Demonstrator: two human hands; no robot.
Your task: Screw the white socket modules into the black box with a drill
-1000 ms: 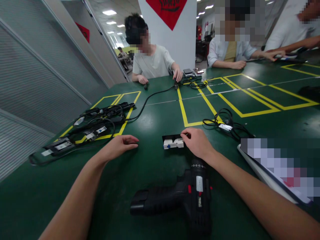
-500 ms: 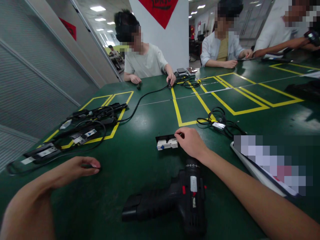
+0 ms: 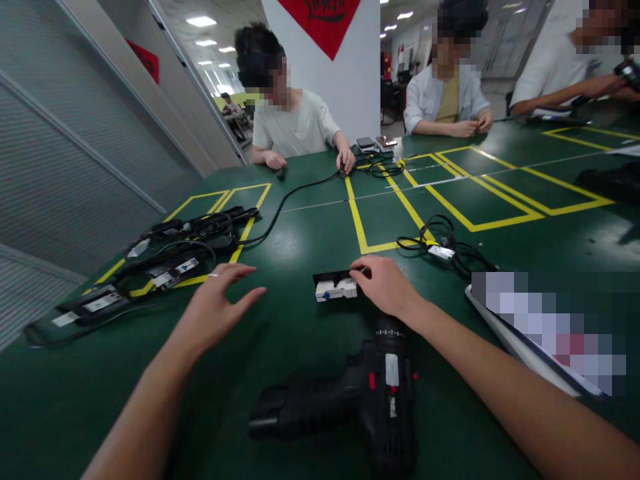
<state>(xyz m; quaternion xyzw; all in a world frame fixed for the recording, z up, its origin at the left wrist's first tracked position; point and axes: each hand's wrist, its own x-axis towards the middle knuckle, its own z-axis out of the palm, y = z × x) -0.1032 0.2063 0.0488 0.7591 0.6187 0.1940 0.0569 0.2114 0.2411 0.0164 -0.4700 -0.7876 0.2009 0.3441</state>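
A small black-and-white electrical module (image 3: pixel 336 287) lies on the green table (image 3: pixel 300 333) in front of me. My right hand (image 3: pixel 385 285) rests at its right end, fingers curled and touching it. My left hand (image 3: pixel 215 308) hovers to the left of the module with its fingers spread, holding nothing. A black cordless drill (image 3: pixel 350 403) lies on its side near me, below my right forearm.
Several black power adapters with cables (image 3: pixel 165 257) lie at the left on yellow tape lines. A coiled black cable (image 3: pixel 440 248) sits right of the module. A white-edged tray (image 3: pixel 525 340) is at the right. Three people sit at the table's far side.
My left hand moved from the near left forward and right toward the module and spread its fingers. My right hand stayed at the module.
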